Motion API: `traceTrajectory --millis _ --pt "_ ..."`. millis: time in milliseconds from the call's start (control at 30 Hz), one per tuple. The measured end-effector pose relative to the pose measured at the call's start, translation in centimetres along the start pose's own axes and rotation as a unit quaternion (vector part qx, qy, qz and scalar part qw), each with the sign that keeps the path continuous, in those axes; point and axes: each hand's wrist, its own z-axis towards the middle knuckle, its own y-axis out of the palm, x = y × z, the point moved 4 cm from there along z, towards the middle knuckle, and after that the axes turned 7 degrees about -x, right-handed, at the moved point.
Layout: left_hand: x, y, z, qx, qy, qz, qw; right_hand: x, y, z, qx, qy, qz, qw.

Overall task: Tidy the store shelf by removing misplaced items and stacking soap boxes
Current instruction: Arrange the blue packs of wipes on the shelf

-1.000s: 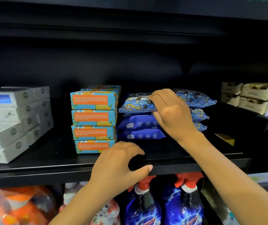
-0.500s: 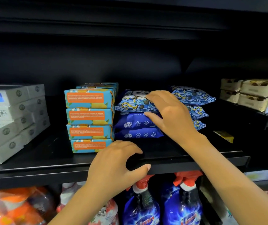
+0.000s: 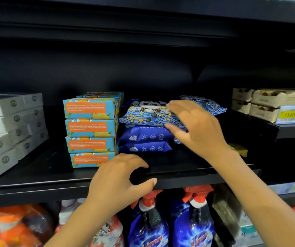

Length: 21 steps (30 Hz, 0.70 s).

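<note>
Shelf of black metal runs across the view. At its far left, white boxes lie in leaning stacks four high. Below them, on the lower level, sit blurred orange packets.

Right of a bare strip of board stand the soap boxes, blue with orange panels. They form a straight stack of four with a second stack just behind it. The left hand is near the front right corner of the bottom box but apart from it. It sits at the shelf's near edge, its fingers loosely curled over the board and its thumb by the front lip, holding nothing. Beneath it, blue spray bottles with red triggers stand on the lower level.

Just beside the soap boxes, on their right, two dark blue packs lie flat. A patterned pack lies on top of them, and more patterned packs are piled further right. These packs separate the right hand from the soap boxes. The hand is spread wide, fingers straight and blurred, in front of the patterned pack. I cannot tell whether it touches it.

Beyond the right wrist lies a small yellow packet. Farther right, on the neighbouring shelf, beige boxes are stacked two high behind a yellow price tag reading 13.80.
</note>
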Motion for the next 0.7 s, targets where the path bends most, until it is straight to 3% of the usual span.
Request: traceTrajectory --millis 100,167,267,333,700 --pt "0.0 0.0 -0.1 0.006 -0.003 -0.002 1.000 2.8 -1.8 0.3 0.030 0.090 -0.003 0.996" --pt "0.0 0.0 0.0 0.006 -0.005 0.000 1.000 4.8 -1.7 0.7 -0.071 0.153 -0.030 0.985" --pt "0.1 0.0 0.0 -0.001 -0.009 0.000 1.000 6.4 -0.3 1.2 -0.260 0.225 -0.086 0.935" --pt "0.2 0.0 0.0 -0.003 -0.009 0.001 1.000 6.4 0.7 1.1 -0.295 0.220 -0.117 0.922" --pt "0.1 -0.1 -0.1 -0.002 -0.007 0.002 1.000 6.5 0.6 0.3 -0.169 0.253 -0.126 0.944"
